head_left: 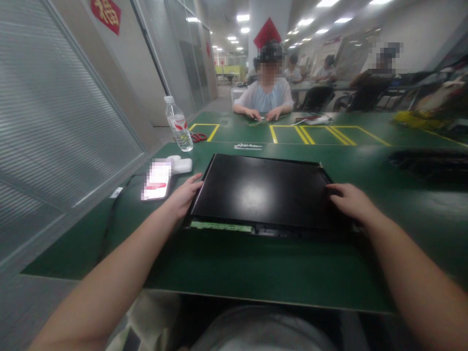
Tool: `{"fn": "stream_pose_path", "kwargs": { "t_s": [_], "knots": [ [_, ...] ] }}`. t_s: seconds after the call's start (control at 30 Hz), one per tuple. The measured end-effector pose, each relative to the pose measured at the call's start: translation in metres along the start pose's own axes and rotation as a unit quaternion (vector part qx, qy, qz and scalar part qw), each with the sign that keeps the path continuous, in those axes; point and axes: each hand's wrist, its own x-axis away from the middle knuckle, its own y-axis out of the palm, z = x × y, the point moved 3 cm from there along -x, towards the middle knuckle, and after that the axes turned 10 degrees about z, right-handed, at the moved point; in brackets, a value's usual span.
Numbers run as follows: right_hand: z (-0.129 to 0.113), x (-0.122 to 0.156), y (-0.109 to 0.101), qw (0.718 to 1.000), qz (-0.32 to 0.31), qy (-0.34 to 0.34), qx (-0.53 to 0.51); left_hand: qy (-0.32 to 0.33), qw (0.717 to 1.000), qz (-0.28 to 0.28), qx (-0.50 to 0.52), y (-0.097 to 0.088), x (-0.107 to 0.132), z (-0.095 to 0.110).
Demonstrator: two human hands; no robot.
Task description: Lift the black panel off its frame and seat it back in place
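Spanning the space between the two hands, a flat black rectangular panel with a glossy face [252, 190] sits over the green tabletop [263, 268], its long axis running left to right across the person's front. Whether its underside rests fully on the surface cannot be told.

Left hand [185, 196]: positioned at the panel's left short edge; the panel lies to its right. Fingers extended and slightly parted against the edge; any grip beneath is hidden.

Right hand [349, 199]: positioned at the right short edge; the panel lies to its left. Index finger and thumb visible at the edge, remaining fingers obscured; a pinch cannot be confirmed.

Neither hand is nearer; both meet the panel. A narrow green strip [221, 226] runs along part of its near long edge.

Containers: a clear plastic bottle with white cap and red-marked label [179, 126] stands beyond the left hand, apparently containing clear liquid; fill level unclear.
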Motion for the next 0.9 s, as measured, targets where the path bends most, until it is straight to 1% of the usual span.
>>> {"fn": "stream_pose_path", "kwargs": {
  "t_s": [0.2,0.43,0.63,0.9],
  "knots": [
    [-0.0008,0.0005,-0.0007,1.0,-0.008,0.0,0.008,0.032,0.999,-0.016,-0.012,-0.0015,0.0011,0.0011],
    [-0.0024,0.0013,-0.0014,1.0,-0.024,-0.001,0.014,0.02,0.998,-0.05,-0.011,-0.0026,-0.0008,-0.0005],
    [-0.0002,-0.0002,0.0011,1.0,-0.012,-0.01,0.007,0.032,0.998,-0.05,-0.03,-0.0032,-0.0011,-0.0016],
    [-0.0018,-0.0011,0.0004,1.0,-0.016,-0.019,0.015,0.056,0.996,-0.061,-0.036,-0.0014,0.0034,0.0]
  ]
}}
